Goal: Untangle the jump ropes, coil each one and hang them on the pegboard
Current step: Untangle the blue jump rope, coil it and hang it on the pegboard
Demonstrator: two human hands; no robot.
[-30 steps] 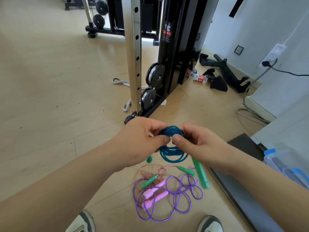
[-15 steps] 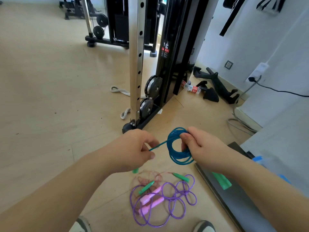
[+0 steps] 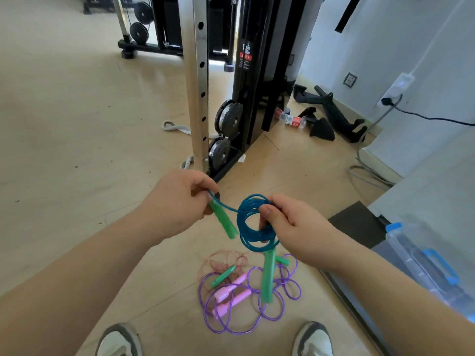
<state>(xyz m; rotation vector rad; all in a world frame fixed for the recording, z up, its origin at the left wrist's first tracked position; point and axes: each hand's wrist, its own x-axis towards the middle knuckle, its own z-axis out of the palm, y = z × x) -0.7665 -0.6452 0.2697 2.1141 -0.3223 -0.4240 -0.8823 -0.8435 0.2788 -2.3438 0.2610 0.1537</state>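
- The left hand [image 3: 180,201] is in the middle of the frame, a bit to the left. Its fingers [image 3: 203,186] are curled round the top of a green handle [image 3: 223,223], which points down and to the right.
- The right hand [image 3: 290,227] is just right of the middle. Its thumb [image 3: 266,210] and fingers pinch the blue rope [image 3: 253,200], which is wound into a small round coil.
- One short piece of the blue rope runs from the coil to the handle in the left hand.
- A second green handle [image 3: 268,276] hangs straight down from the bottom of the coil.
- Lower in the frame, a purple rope [image 3: 231,330] lies on the floor [image 3: 77,124] in loose, messy loops. Its pink handles [image 3: 228,294] lie inside the loops.
- A thin red rope [image 3: 223,259] lies in a heap just above the purple one, touching it. It has small green handles [image 3: 223,276].
- Two shoes [image 3: 118,340] show at the bottom edge, one on each side of the ropes.
- A shiny metal post [image 3: 196,86] with holes stands in the upper middle.
- A clear box with blue clips [image 3: 421,265] sits at the right edge.
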